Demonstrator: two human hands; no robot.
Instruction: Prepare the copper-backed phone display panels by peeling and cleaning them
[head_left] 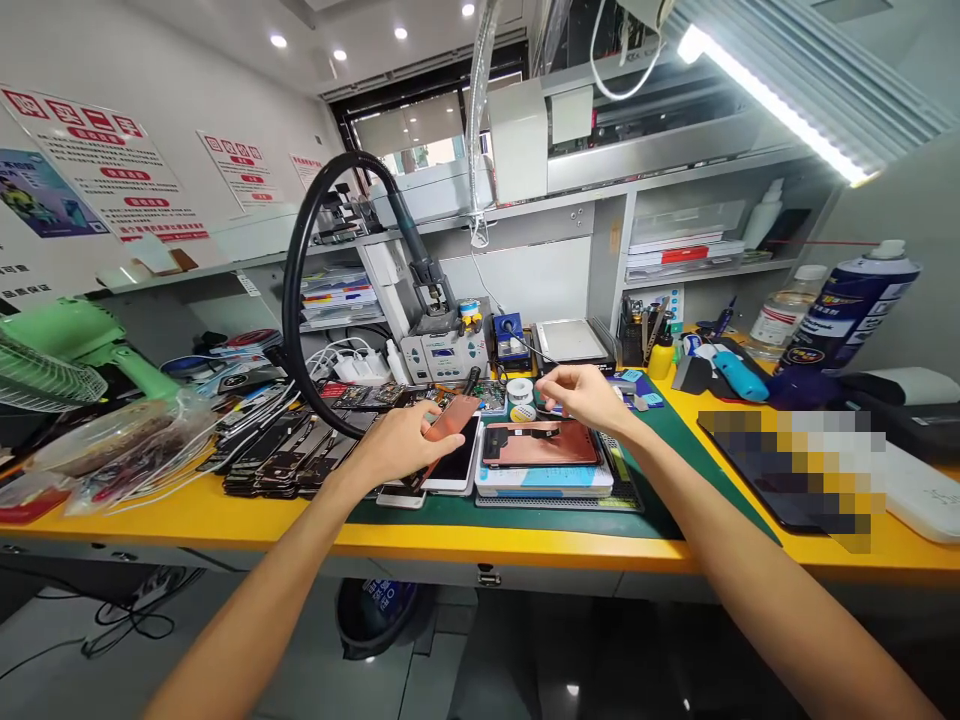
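— so, what's in the left hand (pixel 401 440)?
— a coppery panel (pixel 453 414), gripped between thumb and fingers
— and the right hand (pixel 587 396)?
— fingertips nearly pinched, above a second coppery panel (pixel 541 452); can't tell whether they hold anything. farther back, a grey station (pixel 448 357)

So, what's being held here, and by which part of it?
The left hand holds a copper-backed phone screen around its middle, by the long edges. Whether the right hand pinches anything can't be told.

left hand (pixel 401 438) grips copper-coloured panel (pixel 454 416) | right hand (pixel 583 395) pinched near second panel (pixel 551 450) (cannot tell on what) | second panel flat on blue-and-white box (pixel 544 482)
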